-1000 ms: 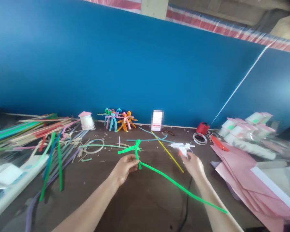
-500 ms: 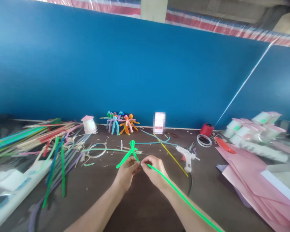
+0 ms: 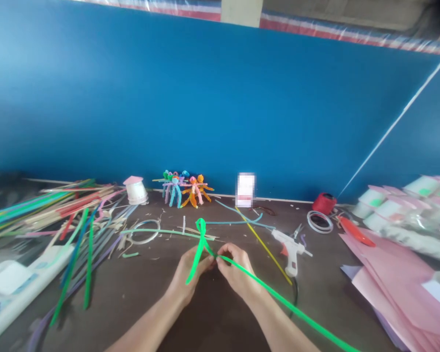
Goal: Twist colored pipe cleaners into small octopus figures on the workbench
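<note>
Above the bare table middle, my left hand (image 3: 186,274) pinches one leg of a small bright green pipe-cleaner figure (image 3: 197,256). A round loop tops it, and its other leg hangs down across the fingers. Close beside, my right hand (image 3: 237,269) is closed on one end of a long green pipe cleaner (image 3: 282,299), whose free length runs back over the right forearm and out at the bottom edge. The fingertips of both hands nearly meet. Whether the leg and the long piece are joined there is hidden by the fingers.
Loose pipe cleaners (image 3: 64,208) lie at left. Finished small figures (image 3: 175,190) and a white cup with a pink roof (image 3: 136,190) stand at the back. To the right are a glue gun (image 3: 291,252), a white ring (image 3: 319,222), a red spool (image 3: 323,203) and pink sheets (image 3: 392,283).
The green figure has turned, so its free leg now hangs in front of my left hand rather than out to the left. Both hands are slightly lower in view. The camera view has shifted somewhat.
</note>
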Motion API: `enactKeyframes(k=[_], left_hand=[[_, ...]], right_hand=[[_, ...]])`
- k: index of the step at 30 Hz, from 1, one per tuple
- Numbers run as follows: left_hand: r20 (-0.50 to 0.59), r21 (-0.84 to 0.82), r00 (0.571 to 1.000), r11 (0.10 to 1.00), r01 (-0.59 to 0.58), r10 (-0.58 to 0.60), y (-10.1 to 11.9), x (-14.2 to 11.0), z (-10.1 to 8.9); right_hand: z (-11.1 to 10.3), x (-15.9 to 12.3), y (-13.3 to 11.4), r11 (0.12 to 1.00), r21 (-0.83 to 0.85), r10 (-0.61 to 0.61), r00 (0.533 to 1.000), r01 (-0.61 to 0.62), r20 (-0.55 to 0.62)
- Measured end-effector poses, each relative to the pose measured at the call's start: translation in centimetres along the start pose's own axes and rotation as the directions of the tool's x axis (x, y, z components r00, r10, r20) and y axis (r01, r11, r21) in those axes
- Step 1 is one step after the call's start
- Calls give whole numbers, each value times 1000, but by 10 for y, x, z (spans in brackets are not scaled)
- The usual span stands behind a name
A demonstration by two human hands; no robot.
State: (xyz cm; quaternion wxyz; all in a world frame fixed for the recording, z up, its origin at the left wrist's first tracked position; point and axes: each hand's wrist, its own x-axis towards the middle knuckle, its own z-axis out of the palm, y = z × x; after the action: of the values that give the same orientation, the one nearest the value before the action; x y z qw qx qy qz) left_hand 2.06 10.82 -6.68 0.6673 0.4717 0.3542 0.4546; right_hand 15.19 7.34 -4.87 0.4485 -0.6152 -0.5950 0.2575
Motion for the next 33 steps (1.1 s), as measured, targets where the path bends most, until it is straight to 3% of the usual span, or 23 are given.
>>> enactKeyframes(k=[6,13,21,28,33], left_hand=[[-11,183,1000,983,-26,29,2,-1,2],[-34,197,999,980,7,-1,3,-2,3],[0,465,995,881,-89,101,8,-3,0],[-59,421,992,904,-77,112,16,-7,8],[-136,327,986,944,-46,95,8,-5,10]], right_hand=[[-5,-5,-3,991,-107,-80,996,75,-47],[-4,-6,0,995,-86,-58,998,55,-26],[-4,-8,-3,986,-155,-68,998,66,-9],[4,-11,-1,956,-280,-116,991,94,-65],[11,-9,3,839,-479,-331,941,258,-73]])
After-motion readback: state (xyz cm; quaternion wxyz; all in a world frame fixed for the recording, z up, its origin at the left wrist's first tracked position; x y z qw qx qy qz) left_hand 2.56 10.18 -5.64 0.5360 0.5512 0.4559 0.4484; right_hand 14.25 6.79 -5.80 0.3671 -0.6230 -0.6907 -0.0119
